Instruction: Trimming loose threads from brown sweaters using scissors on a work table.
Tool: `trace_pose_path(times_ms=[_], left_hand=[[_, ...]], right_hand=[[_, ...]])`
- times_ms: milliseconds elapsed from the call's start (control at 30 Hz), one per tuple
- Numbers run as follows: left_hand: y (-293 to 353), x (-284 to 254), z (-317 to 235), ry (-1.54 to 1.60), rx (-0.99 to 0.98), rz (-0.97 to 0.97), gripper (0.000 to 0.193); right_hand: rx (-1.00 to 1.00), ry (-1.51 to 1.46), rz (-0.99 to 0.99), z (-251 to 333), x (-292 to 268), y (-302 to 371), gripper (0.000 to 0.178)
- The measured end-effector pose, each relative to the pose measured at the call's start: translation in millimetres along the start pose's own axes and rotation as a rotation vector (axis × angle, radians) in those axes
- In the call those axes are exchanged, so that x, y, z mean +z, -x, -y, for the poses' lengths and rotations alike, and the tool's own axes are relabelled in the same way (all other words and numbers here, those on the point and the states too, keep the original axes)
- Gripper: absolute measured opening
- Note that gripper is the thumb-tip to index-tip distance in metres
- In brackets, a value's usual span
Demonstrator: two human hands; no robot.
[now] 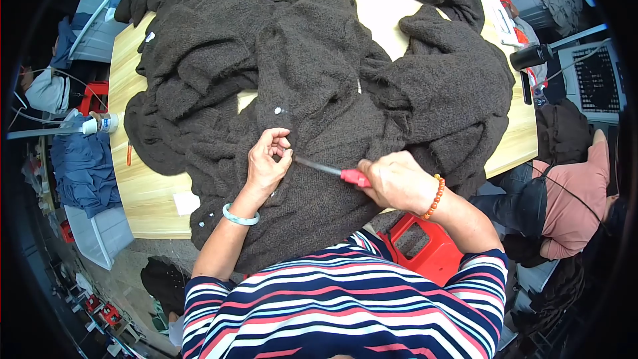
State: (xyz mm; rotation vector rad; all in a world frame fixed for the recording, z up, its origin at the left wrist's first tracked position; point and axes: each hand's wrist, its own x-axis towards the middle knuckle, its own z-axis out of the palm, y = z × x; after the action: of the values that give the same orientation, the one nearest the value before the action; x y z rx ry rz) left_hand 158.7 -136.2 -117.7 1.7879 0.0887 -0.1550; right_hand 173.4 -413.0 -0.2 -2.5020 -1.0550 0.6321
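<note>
A dark brown knit garment [312, 209] lies bunched over the near part of the table and hangs toward my lap. My left hand [269, 163], with a pale bangle on its wrist, rests over it, thumb and fingertips brought together. Whatever they pinch is too small to make out. In my right hand [402, 183] is a red-handled tool [355, 177]; its thin metal shaft, blurred, points left and its tip ends at my left fingertips. Just beyond that hand, a small white button-like disc [278, 111] sits on the dark knit.
More dark knitwear [199, 46] covers much of the pale wooden table [153, 199]. An orange pen-like stick [129, 154] lies at the left edge, a phone [527, 88] at the right. A red stool [425, 246] stands below; a person in pink [578, 206] is at right.
</note>
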Motion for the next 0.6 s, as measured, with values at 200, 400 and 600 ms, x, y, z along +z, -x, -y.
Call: trace_pose_path(times_ms=[200, 400, 600], left_hand=[[4.1, 5.3, 1.7, 0.065, 0.003, 0.005, 0.039], [-18.1, -5.4, -36.4, -0.454, 0.275, -0.142, 0.027], [-71.5, 0.3, -24.0, -0.82, 0.447, -0.236, 0.028]], right_hand=[[0.091, 0.0, -0.013, 0.1, -8.0, -0.8, 0.026], [0.069, -0.054, -0.138, -12.8, 7.6, 3.9, 0.025], [0.086, -0.017, -0.178, -14.2, 5.4, -4.8, 0.026]])
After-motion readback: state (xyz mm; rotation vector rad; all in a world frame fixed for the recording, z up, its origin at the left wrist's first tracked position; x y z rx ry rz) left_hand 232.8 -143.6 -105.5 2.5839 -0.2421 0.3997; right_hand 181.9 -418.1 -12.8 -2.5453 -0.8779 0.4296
